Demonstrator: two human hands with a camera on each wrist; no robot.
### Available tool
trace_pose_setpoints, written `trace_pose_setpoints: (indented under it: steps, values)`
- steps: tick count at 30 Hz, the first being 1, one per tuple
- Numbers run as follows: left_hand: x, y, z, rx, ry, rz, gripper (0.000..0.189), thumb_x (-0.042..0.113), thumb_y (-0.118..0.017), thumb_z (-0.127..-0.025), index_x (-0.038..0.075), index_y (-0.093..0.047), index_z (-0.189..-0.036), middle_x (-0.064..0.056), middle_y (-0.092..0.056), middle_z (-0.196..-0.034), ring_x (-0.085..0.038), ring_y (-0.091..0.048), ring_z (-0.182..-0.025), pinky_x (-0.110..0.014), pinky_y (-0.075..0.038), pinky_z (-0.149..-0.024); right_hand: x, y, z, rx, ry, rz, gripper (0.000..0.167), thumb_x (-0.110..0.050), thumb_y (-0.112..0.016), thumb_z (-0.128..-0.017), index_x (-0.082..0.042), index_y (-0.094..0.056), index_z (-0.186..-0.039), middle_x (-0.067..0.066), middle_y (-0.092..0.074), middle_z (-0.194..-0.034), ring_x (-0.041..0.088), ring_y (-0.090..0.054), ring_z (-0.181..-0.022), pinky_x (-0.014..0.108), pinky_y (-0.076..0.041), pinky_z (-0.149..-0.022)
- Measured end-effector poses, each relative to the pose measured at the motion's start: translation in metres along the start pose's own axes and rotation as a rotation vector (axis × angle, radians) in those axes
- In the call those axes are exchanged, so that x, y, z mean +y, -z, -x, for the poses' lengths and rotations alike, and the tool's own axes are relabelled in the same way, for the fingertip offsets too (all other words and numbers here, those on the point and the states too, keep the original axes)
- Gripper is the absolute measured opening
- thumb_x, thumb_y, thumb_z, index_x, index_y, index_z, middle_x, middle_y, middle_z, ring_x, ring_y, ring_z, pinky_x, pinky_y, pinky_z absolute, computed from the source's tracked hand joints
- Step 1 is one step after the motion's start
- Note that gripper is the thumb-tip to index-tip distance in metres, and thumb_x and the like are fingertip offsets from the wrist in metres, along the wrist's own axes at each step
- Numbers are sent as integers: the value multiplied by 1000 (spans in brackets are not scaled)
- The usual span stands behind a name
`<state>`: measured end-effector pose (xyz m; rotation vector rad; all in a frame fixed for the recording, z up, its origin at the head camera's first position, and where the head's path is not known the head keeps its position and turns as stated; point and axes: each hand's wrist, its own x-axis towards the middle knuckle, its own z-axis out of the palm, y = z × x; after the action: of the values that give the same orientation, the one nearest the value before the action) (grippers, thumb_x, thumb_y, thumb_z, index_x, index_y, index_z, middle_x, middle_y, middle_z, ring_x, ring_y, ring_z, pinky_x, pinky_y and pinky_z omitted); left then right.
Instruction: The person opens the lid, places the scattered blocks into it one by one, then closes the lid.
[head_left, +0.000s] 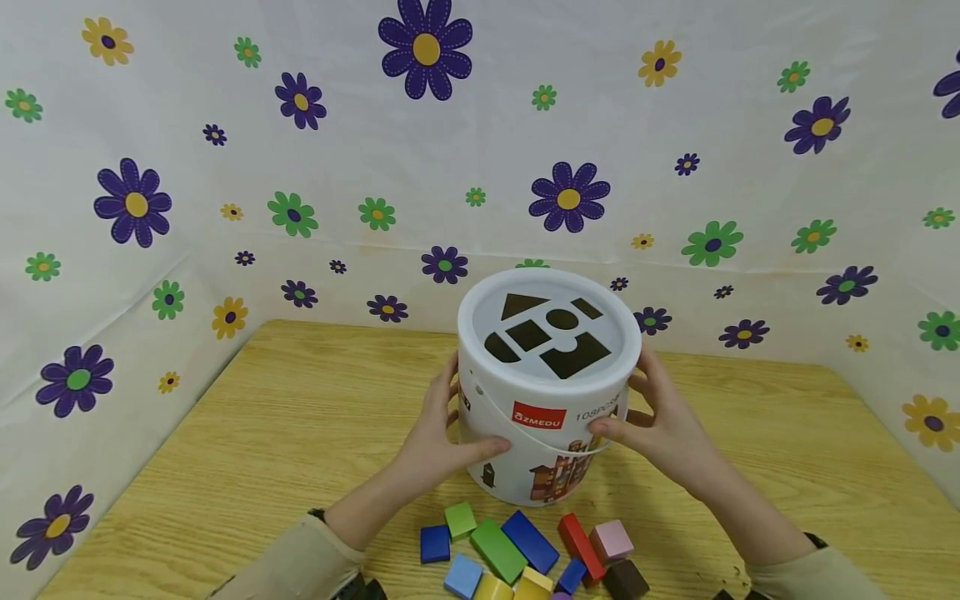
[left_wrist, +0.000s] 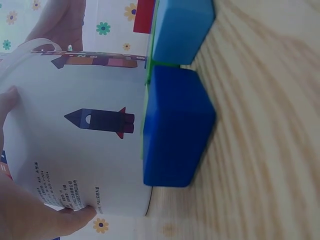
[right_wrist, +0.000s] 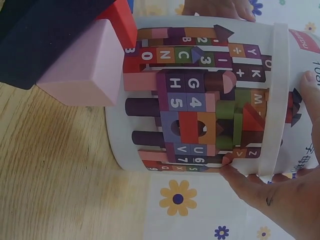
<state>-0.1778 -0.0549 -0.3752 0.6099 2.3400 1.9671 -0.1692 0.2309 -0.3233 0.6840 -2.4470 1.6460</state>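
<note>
A white plastic bucket (head_left: 543, 442) with a printed wall stands upright on the table. Its lid (head_left: 483, 333) has several shaped holes: a triangle, a circle, a square and others. On the left side, my left hand (head_left: 438, 454) grips the wall, thumb on the front and fingers around the side. My right hand (head_left: 663, 425) holds the opposite side the same way, its thumb near the thin white handle (head_left: 536, 437). The left wrist view shows a rocket print on the bucket (left_wrist: 100, 160); printed letter blocks cover the bucket (right_wrist: 200, 110) in the right wrist view.
Loose blocks lie in front of the bucket: a blue cube (head_left: 434, 544), a green block (head_left: 498, 550), a long blue block (head_left: 530, 542), a red bar (head_left: 581, 548), a pink cube (head_left: 612, 542), a dark brown block (head_left: 626, 579) and several others. Behind hangs a flowered cloth (head_left: 480, 125).
</note>
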Motion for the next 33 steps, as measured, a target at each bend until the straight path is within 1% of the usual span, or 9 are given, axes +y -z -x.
trace_pose_setpoints:
  steps: [5,12,25,33]
  values:
    - [0,-1,0,2,-15,-1,109,31,-82,-75,38,-4,-151,5,-7,-156,-28,-17,-139,-54,-26,-109,0,-1,0,-1,9,-6,98,0,-76,-79,-29,-18,-152,4,-29,-149,43,-35,-130,60,-49,-83]
    - [0,-1,0,16,-9,-9,109,30,-82,-75,38,-4,-151,6,-9,-155,-27,-18,-139,-54,-27,-109,0,-1,0,2,3,-1,98,0,-76,-79,-30,-17,-152,3,-28,-149,43,-35,-129,60,-49,-83]
    - [1,-2,0,18,-13,-8,109,31,-82,-75,38,-4,-151,6,-10,-155,-26,-18,-139,-54,-27,-108,0,-1,0,0,8,-13,98,1,-75,-79,-28,-17,-152,4,-29,-148,43,-36,-129,58,-50,-84]
    - [0,-2,1,17,1,-9,110,30,-82,-75,38,-4,-151,5,-9,-155,-26,-18,-139,-54,-27,-109,-2,-1,0,-6,2,-16,97,0,-75,-80,-28,-17,-152,4,-29,-148,42,-36,-129,58,-49,-85]
